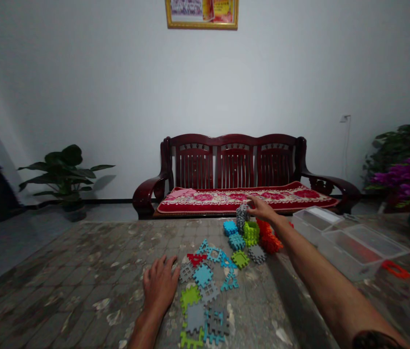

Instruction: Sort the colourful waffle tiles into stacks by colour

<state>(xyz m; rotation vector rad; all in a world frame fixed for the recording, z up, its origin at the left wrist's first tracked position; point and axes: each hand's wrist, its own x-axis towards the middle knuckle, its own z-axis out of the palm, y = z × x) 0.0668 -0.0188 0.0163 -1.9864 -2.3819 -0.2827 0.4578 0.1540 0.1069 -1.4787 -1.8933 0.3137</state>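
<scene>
Box (354, 269) holding red (352, 248), flat empty left hand (160, 283), right hand (263, 210) at stack (242, 219), grip unclear

The scene is viewed from the head, above and behind the left hand (161, 281) and the right hand (262, 210), with the camera faced forward and down. The tabletop (91, 271) around them is shown close; the sofa (239, 141) and wall (117, 72) beyond, farther off.
</scene>
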